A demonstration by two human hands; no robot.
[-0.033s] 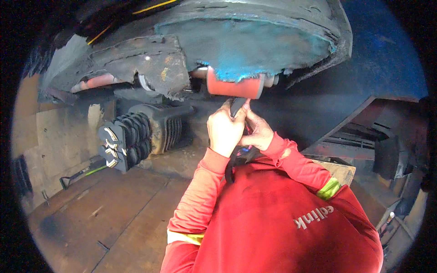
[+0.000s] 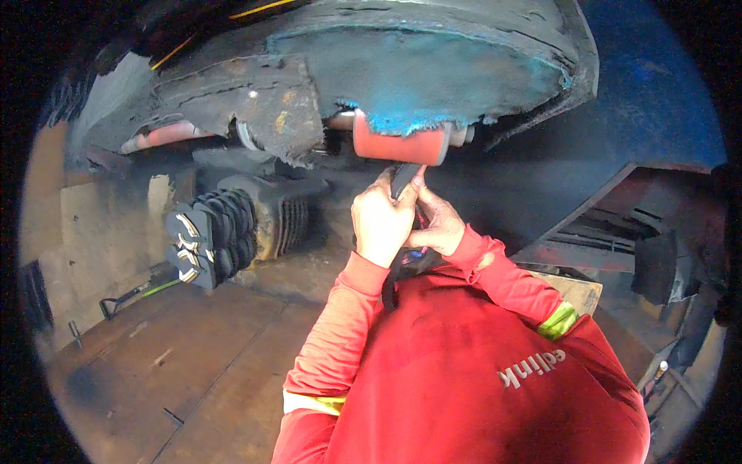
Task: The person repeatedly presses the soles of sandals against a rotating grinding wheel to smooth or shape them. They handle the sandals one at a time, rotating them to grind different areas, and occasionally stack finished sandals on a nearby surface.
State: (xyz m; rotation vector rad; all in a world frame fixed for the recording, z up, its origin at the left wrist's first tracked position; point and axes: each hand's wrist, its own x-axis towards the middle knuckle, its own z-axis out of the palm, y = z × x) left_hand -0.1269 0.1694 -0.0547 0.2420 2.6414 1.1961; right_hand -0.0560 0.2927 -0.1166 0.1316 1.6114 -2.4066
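Between the closed fingers of the left hand (image 2: 379, 224) and right hand (image 2: 440, 224), a dark piece (image 2: 403, 180) is gripped just under the red roller (image 2: 398, 147), contact unclear; hands and piece stand as in the earlier frame. Blue-fringed, a hood (image 2: 433, 77) hides the roller's top; leftward, dark soles (image 2: 220, 236) cluster beside a ribbed housing (image 2: 267, 213)

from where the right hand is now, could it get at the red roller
Probably yes: the right hand is just below the red roller, whose lower front looks uncovered beside the held dark piece. The blue-fringed cover hangs over only its upper part.
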